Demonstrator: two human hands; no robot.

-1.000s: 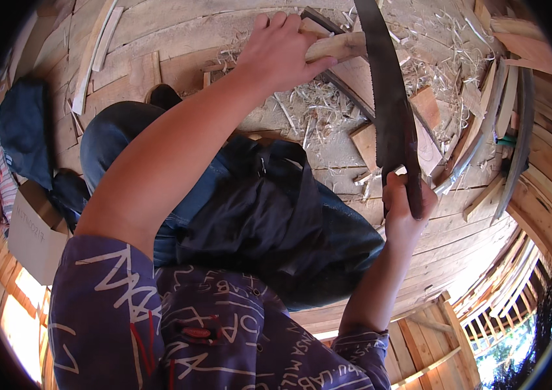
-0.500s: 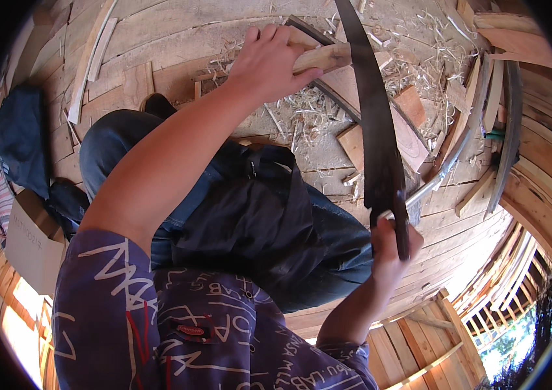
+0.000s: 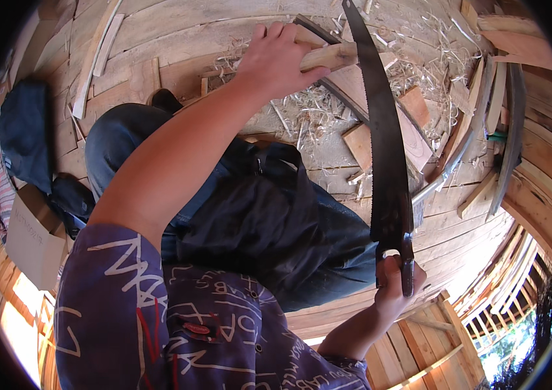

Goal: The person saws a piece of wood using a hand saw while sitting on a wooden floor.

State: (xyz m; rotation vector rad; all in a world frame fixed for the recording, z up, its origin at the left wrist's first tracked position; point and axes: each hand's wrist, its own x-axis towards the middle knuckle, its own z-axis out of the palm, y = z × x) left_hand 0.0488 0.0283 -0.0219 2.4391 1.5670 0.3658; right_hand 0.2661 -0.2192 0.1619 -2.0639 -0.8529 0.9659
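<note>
My right hand is closed around the handle of a long dark hand saw, at the lower right of the picture. The toothed edge faces left, and the blade's narrow tip shows at the top. My left hand grips a short, pale wooden piece, its fingers over the far side and thumb along the near side. The piece's right end meets the saw blade. Beneath it lies a long board, slanting down to the right. Whether the teeth are in the wood cannot be made out.
Curly wood shavings litter the plank floor around small wood blocks. Long strips and curved boards lie at the right. Dark cloth and a cardboard box are at the left. My bent legs lie close below the work.
My right hand has drawn the saw back toward me, so the blade's tip has come into view. My left hand still holds the wooden piece in place.
</note>
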